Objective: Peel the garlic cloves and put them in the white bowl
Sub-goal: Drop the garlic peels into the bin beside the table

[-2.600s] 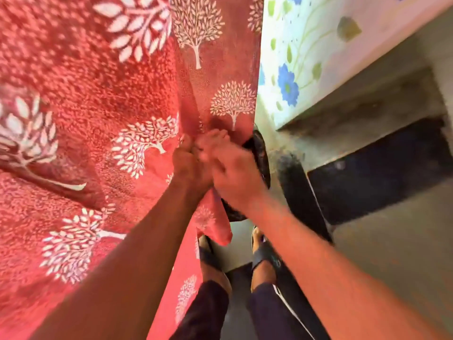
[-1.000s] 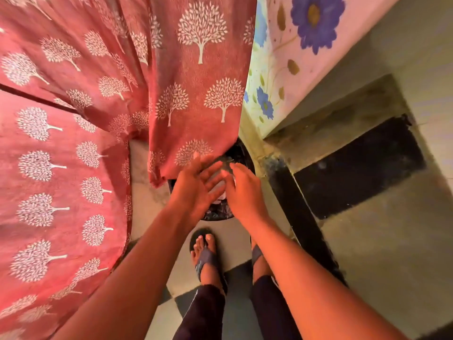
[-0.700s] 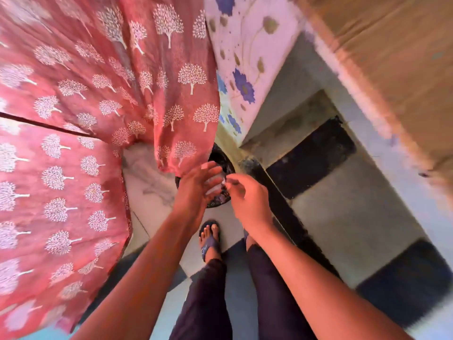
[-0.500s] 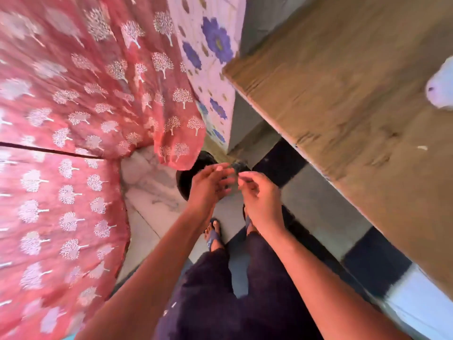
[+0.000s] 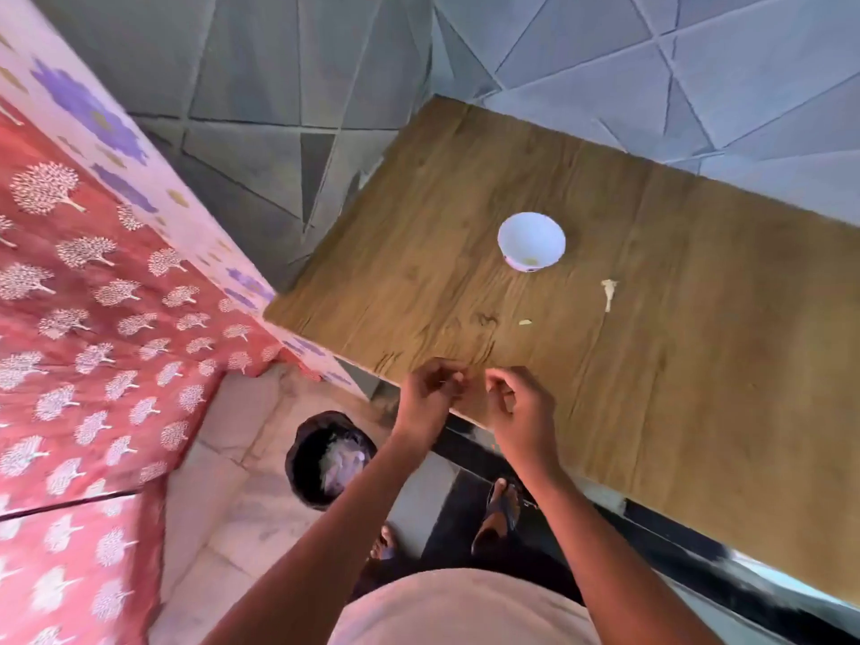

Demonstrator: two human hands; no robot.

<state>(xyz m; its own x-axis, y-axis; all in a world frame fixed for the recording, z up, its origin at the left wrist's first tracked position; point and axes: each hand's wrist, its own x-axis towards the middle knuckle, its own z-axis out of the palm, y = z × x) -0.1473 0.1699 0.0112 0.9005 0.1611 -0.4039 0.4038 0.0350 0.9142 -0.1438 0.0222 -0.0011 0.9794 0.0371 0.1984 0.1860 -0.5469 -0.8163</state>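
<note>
Both hands hover over the near edge of the wooden desk (image 5: 651,388), close together but apart. The left hand (image 5: 426,402) has its fingers curled in; whether they pinch anything, I cannot tell through the blur. Same story for the right hand (image 5: 521,412), fingers curled. The white bowl (image 5: 531,242) stands farther back on the desk, something pale at its bottom. Just right of it lies a garlic stalk (image 5: 608,293), with a small scrap (image 5: 525,322) nearer. Down on the floor, a black bin (image 5: 325,458) sits beside the red patterned cloth (image 5: 93,342).

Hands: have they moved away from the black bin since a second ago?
Yes. Both the left hand and right hand were over the black bin; now they are up at the wooden table edge, the bin below-left.
</note>
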